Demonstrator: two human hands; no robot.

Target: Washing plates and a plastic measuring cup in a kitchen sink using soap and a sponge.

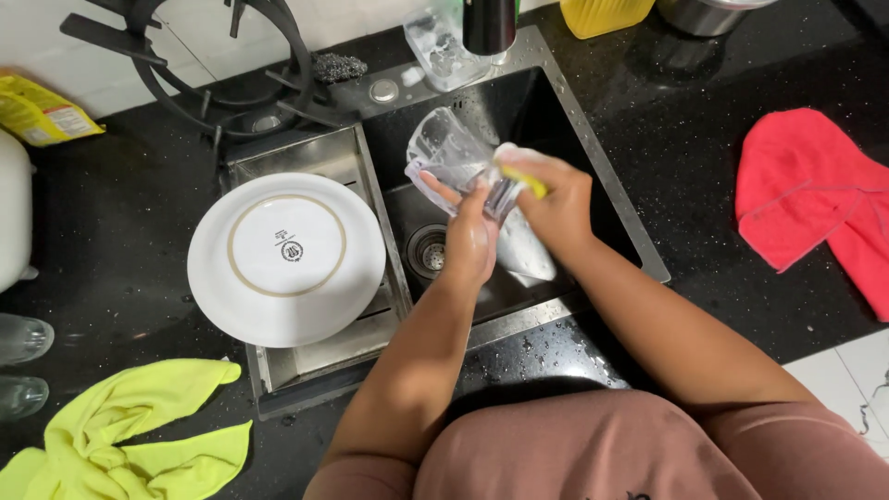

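Below, black surface (120, 222) with a sink (565, 102). Over it, a clear glass tumbler (444, 153), tilted, gripped by left hand (470, 236). Right hand (554, 199) pinches a yellow sponge (526, 181) against it; sponge mostly hidden.

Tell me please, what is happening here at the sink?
A person is washing a clear glass jug over the black sink. The left hand holds the jug, while the right hand presses a yellow sponge against it. A white round plate lies upside down on the metal drying tray beside the sink.
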